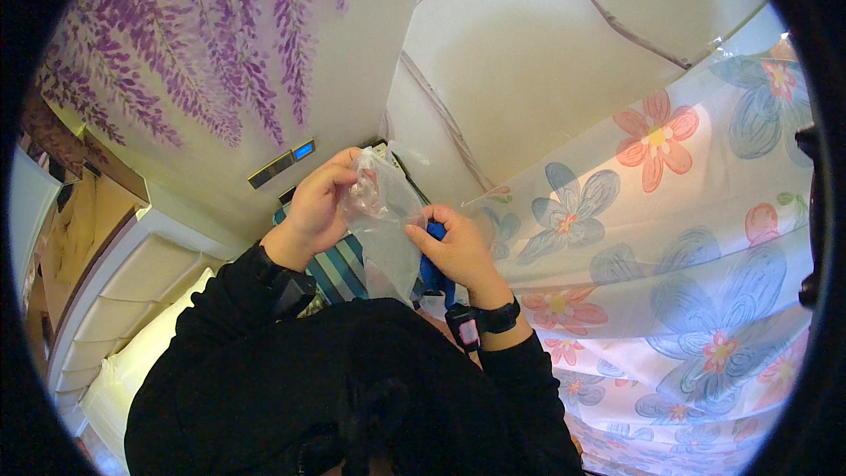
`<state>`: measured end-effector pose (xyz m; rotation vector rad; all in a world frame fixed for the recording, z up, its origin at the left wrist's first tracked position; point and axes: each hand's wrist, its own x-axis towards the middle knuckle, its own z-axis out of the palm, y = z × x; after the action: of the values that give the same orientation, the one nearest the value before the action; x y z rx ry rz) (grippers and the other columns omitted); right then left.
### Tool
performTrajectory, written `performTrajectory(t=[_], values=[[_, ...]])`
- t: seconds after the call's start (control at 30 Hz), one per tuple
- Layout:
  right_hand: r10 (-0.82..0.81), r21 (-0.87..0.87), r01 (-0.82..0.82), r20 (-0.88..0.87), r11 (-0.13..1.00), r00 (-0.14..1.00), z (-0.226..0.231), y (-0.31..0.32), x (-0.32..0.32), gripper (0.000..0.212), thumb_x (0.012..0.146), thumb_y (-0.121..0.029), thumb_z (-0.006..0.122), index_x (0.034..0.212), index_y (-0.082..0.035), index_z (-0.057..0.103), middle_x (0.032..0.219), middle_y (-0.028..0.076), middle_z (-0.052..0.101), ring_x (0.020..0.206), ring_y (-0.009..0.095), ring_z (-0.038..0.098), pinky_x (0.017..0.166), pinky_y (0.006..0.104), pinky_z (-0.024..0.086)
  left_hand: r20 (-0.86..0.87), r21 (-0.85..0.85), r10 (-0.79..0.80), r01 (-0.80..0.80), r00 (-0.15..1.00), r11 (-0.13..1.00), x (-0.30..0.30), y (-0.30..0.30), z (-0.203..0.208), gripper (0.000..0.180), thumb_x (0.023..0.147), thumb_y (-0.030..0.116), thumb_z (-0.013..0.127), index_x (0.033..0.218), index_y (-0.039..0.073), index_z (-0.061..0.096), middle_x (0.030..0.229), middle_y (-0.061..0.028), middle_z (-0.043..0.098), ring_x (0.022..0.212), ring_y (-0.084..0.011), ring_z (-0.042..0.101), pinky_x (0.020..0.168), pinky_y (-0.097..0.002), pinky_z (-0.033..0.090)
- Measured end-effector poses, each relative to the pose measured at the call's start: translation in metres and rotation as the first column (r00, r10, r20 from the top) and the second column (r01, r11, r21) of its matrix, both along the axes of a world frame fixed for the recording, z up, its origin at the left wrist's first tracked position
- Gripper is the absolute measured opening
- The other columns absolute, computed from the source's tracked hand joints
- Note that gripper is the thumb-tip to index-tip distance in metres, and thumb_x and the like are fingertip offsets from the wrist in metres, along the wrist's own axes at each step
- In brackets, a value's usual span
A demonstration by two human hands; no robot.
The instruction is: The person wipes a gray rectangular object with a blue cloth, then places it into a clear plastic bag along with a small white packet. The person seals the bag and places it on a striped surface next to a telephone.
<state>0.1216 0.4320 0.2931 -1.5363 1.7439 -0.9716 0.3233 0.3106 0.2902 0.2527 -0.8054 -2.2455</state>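
A clear plastic bag (388,242) hangs between my two hands in front of my body. My left hand (319,209) pinches its upper left corner, where the plastic is bunched and catches the light. Lower down, my right hand (458,247) grips the bag's right edge between thumb and fingers. Whether anything lies inside the bag, I cannot tell. Behind my right hand shows something bright blue (432,278), partly hidden by the bag and the hand. A black band with a small square device (467,328) is strapped round my right wrist.
Striped blue-green fabric (339,266) lies below the bag. A floral curtain (656,251) hangs close on the right. At the left stand a padded cream headboard (115,300) and a bed with pale bedding (141,361). The wall ahead carries a panel with a lit blue display (303,151).
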Motion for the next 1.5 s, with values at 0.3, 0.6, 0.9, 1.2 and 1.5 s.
performTrajectory(t=[0.3, 0.6, 0.9, 1.2, 1.5], values=[[-0.181, -0.159, 0.179, 0.004, 0.971, 0.984, -0.010, 0.001, 0.001, 0.018, 0.084, -0.017, 0.073, 0.093, -0.006, 0.062, 0.080, 0.012, 0.068, 0.073, 0.027, 0.067, 0.069, 0.0359, 0.052, 0.379, -0.832, 0.667, -0.080, 0.642, 0.549, 0.008, -0.005, 0.003, 0.009, 0.091, 0.009, 0.070, 0.096, 0.003, 0.065, 0.078, 0.0017, 0.060, 0.069, -0.0069, 0.050, 0.063, -0.0233, 0.042], [-0.151, -0.263, 0.113, -0.129, 0.958, 0.980, 0.000, 0.004, 0.008, 0.012, 0.080, -0.014, 0.069, 0.087, -0.009, 0.060, 0.073, 0.012, 0.064, 0.067, 0.032, 0.064, 0.063, 0.0391, 0.051, 0.042, -0.930, 0.902, -0.314, 0.429, 0.193, 0.006, -0.009, -0.013, 0.014, 0.087, 0.000, 0.063, 0.100, 0.003, 0.065, 0.080, -0.0060, 0.059, 0.067, -0.0131, 0.053, 0.063, -0.0270, 0.045], [-0.259, -0.324, 0.220, -0.083, 0.920, 0.962, -0.007, 0.003, 0.005, 0.013, 0.079, -0.013, 0.070, 0.086, -0.009, 0.059, 0.073, 0.012, 0.064, 0.067, 0.032, 0.065, 0.061, 0.0385, 0.051, -0.314, -0.948, 0.843, -0.186, 0.437, -0.257, 0.007, -0.006, -0.003, 0.027, 0.070, -0.005, 0.069, 0.094, 0.006, 0.065, 0.093, -0.0103, 0.059, 0.078, -0.0270, 0.061, 0.069, -0.0341, 0.050], [-0.166, -0.482, -0.052, -0.399, 0.875, 0.902, -0.012, 0.005, 0.009, 0.012, 0.075, -0.010, 0.070, 0.074, -0.011, 0.058, 0.068, 0.009, 0.060, 0.063, 0.030, 0.062, 0.056, 0.0378, 0.048, -0.120, -0.890, 0.859, -0.438, 0.497, 0.128, 0.013, -0.019, -0.017, 0.019, 0.071, -0.009, 0.063, 0.084, 0.003, 0.056, 0.091, -0.0096, 0.056, 0.076, -0.0218, 0.054, 0.065, -0.0302, 0.044], [-0.140, -0.505, -0.041, -0.316, 0.862, 0.939, -0.010, 0.006, 0.004, 0.013, 0.072, -0.009, 0.071, 0.071, -0.010, 0.058, 0.065, 0.007, 0.058, 0.059, 0.028, 0.059, 0.054, 0.0372, 0.047, -0.206, -0.977, 0.879, -0.041, 0.430, -0.209, 0.006, -0.015, -0.003, 0.019, 0.074, -0.005, 0.071, 0.085, 0.005, 0.060, 0.085, -0.0095, 0.056, 0.073, -0.0231, 0.057, 0.066, -0.0317, 0.049]])
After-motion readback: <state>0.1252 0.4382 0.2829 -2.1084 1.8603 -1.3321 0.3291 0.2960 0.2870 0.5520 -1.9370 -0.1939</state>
